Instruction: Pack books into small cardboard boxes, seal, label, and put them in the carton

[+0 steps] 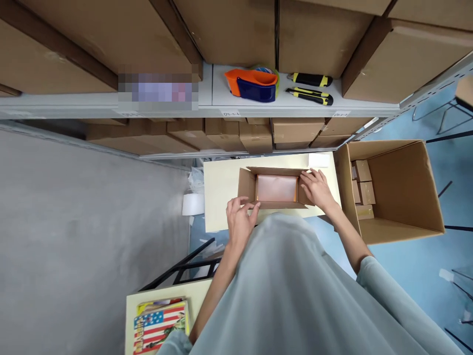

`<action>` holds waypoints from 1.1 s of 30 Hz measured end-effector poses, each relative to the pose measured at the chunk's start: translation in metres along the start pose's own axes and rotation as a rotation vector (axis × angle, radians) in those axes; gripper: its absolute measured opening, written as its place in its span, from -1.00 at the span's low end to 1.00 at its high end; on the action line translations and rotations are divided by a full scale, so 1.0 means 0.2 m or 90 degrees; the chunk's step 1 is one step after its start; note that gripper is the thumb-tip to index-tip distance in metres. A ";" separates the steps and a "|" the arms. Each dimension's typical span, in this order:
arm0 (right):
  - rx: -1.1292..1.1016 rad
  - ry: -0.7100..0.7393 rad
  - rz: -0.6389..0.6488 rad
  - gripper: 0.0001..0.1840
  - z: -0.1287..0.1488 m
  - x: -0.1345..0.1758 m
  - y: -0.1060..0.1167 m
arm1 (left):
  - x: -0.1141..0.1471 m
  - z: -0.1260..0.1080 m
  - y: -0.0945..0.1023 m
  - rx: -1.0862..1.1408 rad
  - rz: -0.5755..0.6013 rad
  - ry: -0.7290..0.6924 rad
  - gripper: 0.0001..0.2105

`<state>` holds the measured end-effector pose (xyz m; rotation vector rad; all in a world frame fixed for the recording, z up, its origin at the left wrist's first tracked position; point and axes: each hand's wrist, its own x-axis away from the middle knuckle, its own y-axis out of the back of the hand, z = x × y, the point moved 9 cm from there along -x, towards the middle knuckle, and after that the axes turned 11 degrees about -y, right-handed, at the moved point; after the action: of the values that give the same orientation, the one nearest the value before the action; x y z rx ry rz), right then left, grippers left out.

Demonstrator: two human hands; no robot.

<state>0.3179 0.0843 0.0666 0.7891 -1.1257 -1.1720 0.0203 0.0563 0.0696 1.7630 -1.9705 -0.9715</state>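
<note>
A small open cardboard box (pixel 246 185) stands on the pale table in front of me, its flaps raised. Inside it lies a flat, pinkish, glossy rectangular item (pixel 277 188) with orange edges. My left hand (pixel 239 217) is at the box's near left corner, thumb and fingers apart against the flaps. On the right side, my right hand (pixel 317 188) touches the right flap with its fingers spread out. Both hands look open, though the flap edges partly hide the contact.
The table (pixel 218 197) bears a white slip (pixel 318 160). A big open carton (pixel 406 192) with several small boxes stands right. On the shelf (pixel 207 112) are a tape dispenser (pixel 254 85), two utility knives (pixel 312 88) and cartons. Magazines (pixel 160 328) lie lower left.
</note>
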 end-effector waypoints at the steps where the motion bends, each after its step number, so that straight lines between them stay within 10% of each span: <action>1: 0.000 -0.004 -0.007 -0.44 -0.02 -0.01 0.00 | 0.01 0.01 0.01 -0.014 -0.029 0.015 -0.84; 7: -0.059 -0.018 -0.029 -0.38 -0.08 -0.09 -0.04 | 0.22 0.28 -0.13 0.064 -0.081 0.276 -0.06; 19: -0.046 -0.047 -0.016 -0.35 0.05 -0.11 -0.04 | 0.17 0.08 -0.25 -0.048 0.177 0.068 -0.57; 27: -0.308 -0.032 -0.056 -0.36 -0.03 0.03 0.04 | 0.09 0.09 -0.28 -0.031 0.276 -0.010 -0.53; 33: -0.437 -0.016 0.121 -0.50 -0.08 0.01 -0.20 | 0.05 0.14 -0.31 -0.032 0.329 -0.014 -0.51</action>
<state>0.3207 0.0713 0.0262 0.1355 -0.7183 -1.2935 0.0472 0.0539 0.0057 1.1242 -2.2272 -0.8475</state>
